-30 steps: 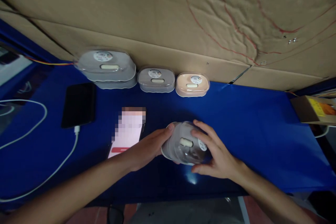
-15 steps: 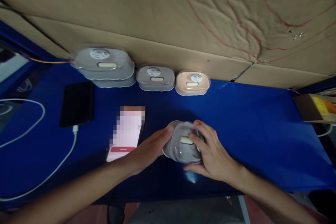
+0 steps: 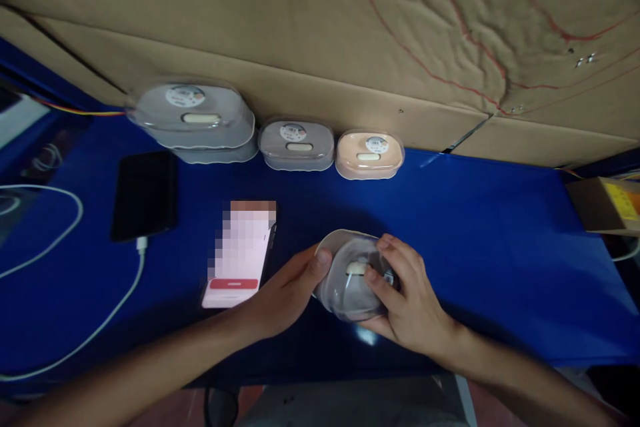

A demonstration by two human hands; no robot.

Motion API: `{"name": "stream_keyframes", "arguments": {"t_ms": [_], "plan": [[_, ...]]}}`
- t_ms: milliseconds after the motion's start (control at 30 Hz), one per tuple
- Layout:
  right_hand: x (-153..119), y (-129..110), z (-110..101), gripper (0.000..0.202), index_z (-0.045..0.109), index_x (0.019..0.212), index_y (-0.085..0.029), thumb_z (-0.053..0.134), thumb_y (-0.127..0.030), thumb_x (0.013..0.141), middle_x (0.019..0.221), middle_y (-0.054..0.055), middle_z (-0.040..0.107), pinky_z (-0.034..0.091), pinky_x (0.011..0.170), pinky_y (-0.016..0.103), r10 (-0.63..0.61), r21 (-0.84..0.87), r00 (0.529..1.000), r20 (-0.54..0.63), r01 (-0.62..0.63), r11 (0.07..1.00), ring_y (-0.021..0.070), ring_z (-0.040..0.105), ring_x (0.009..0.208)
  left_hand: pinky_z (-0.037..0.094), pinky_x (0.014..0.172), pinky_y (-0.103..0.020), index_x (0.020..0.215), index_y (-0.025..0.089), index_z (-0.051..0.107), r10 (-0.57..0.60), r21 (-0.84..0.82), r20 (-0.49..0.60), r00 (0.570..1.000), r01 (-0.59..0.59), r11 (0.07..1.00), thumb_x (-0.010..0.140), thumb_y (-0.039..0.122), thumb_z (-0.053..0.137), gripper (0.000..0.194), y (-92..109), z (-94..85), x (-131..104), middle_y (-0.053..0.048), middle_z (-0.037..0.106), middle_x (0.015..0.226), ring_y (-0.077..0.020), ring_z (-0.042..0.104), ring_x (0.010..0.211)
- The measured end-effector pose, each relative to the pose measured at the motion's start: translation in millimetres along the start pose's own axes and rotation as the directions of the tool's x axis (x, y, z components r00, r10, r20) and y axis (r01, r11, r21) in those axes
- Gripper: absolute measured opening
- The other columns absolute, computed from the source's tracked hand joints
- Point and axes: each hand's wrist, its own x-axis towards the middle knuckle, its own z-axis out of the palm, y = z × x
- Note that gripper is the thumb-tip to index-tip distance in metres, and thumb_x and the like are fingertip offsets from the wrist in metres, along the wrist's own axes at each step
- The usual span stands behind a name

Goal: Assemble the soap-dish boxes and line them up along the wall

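A grey container (image 3: 336, 240) with a clear lid (image 3: 353, 297) is held above the blue table in front of me. The lid has a pale oblong tab and sits askew over the container. My left hand (image 3: 295, 290) grips the container's left side, thumb on its rim. My right hand (image 3: 413, 293) wraps round the right side of the lid, with the index finger beside the tab and other fingers at the far and near edges. What lies under the right palm is hidden.
Along the cardboard wall stand large grey lidded containers (image 3: 200, 133), a smaller grey one (image 3: 295, 153) and a peach one (image 3: 369, 160). A lit phone (image 3: 243, 247) and a dark phone (image 3: 145, 197) with a white cable (image 3: 135, 287) lie left. A cardboard box (image 3: 595, 203) is far right.
The held container and lid have tilted, showing more of the container's far rim. My right hand has moved slightly right and down, and the view has shifted a little.
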Motion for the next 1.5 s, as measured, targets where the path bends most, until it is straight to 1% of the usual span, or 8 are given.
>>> {"name": "stream_keyframes", "arguments": {"t_ms": [300,467,600,733,900,1067,1200,1500], "plan": [[0,5,-1,0.066,0.053,0.148,-0.031,0.076,-0.062,0.095,0.150,0.014,0.052,0.052,0.114,0.057,-0.019,0.026,1.000,-0.022,0.019,0.999,0.0384,0.050,0.144,0.053,0.085,-0.033,0.108,0.023,0.086,-0.006,0.053,0.008,1.000,0.006,0.999,0.086,0.091,0.057,0.077,2,2.2,0,-0.005,0.080,0.084,-0.0250,0.069,0.083],[2,13,4,0.085,0.042,0.159,-0.028,0.072,-0.072,0.093,0.154,0.018,0.047,0.052,0.115,0.064,-0.009,0.152,1.000,-0.011,0.010,0.988,0.0424,0.049,0.147,0.054,0.102,-0.039,0.128,0.021,0.077,-0.127,-0.011,-0.040,0.991,0.127,0.992,0.091,0.088,0.056,0.080,-7,0.3,3,-0.008,0.082,0.113,-0.0306,0.071,0.115],[2,23,1,0.081,0.039,0.162,-0.029,0.078,-0.052,0.095,0.163,0.018,0.038,0.051,0.118,0.065,0.000,0.207,0.999,0.047,-0.010,0.978,0.0444,0.042,0.154,0.058,0.102,-0.044,0.140,0.023,0.070,-0.198,-0.088,-0.016,0.980,0.196,0.977,0.099,0.082,0.049,0.075,-14,-2.9,6,-0.010,0.081,0.122,-0.0314,0.073,0.120],[3,42,-7,0.088,0.036,0.164,-0.028,0.083,-0.044,0.091,0.161,0.018,0.044,0.053,0.118,0.061,0.016,0.235,0.996,0.091,-0.037,0.971,0.0412,0.049,0.152,0.060,0.105,-0.046,0.147,0.024,0.066,0.014,0.229,-0.052,0.999,-0.002,0.973,0.109,0.069,0.042,0.064,-15,-13.7,12,-0.012,0.076,0.137,-0.0304,0.073,0.124],[6,71,-20,0.074,0.045,0.155,-0.028,0.081,-0.042,0.093,0.156,0.017,0.054,0.050,0.119,0.061,0.053,0.116,0.989,0.140,-0.070,0.991,0.0399,0.051,0.150,0.050,0.123,-0.049,0.156,0.022,0.057,0.557,0.866,0.032,0.830,-0.302,0.399,0.111,0.036,0.053,0.048,-7,-29.6,20,-0.015,0.059,0.158,-0.0293,0.061,0.144],[6,92,-39,0.058,0.052,0.150,-0.030,0.073,-0.050,0.100,0.159,0.017,0.056,0.045,0.116,0.063,0.183,-0.070,0.964,0.194,-0.172,0.983,0.0411,0.052,0.149,0.042,0.128,-0.053,0.155,0.012,0.057,0.606,0.985,0.167,0.778,-0.162,-0.064,0.111,0.029,0.050,0.047,21,-41.6,34,-0.023,0.054,0.163,-0.0356,0.051,0.154],[-7,114,-54,0.055,0.052,0.155,-0.033,0.063,-0.052,0.105,0.168,0.018,0.045,0.041,0.115,0.067,0.325,-0.271,0.938,0.120,-0.284,0.920,0.0453,0.045,0.153,0.038,0.127,-0.061,0.164,0.010,0.046,0.564,0.986,0.067,0.823,0.033,-0.165,0.108,0.028,0.058,0.060,46,-55.1,53,-0.026,0.039,0.174,-0.0436,0.038,0.161],[-20,158,-34,0.055,0.057,0.155,-0.032,0.061,-0.053,0.105,0.161,0.021,0.043,0.045,0.109,0.074,0.490,-0.359,0.835,-0.250,-0.550,0.754,0.0486,0.046,0.145,0.054,0.108,-0.059,0.148,0.016,0.065,0.588,0.967,0.015,0.809,0.138,-0.213,0.106,0.028,0.061,0.044,37,-36.9,52,-0.023,0.060,0.155,-0.0446,0.059,0.141]]}}
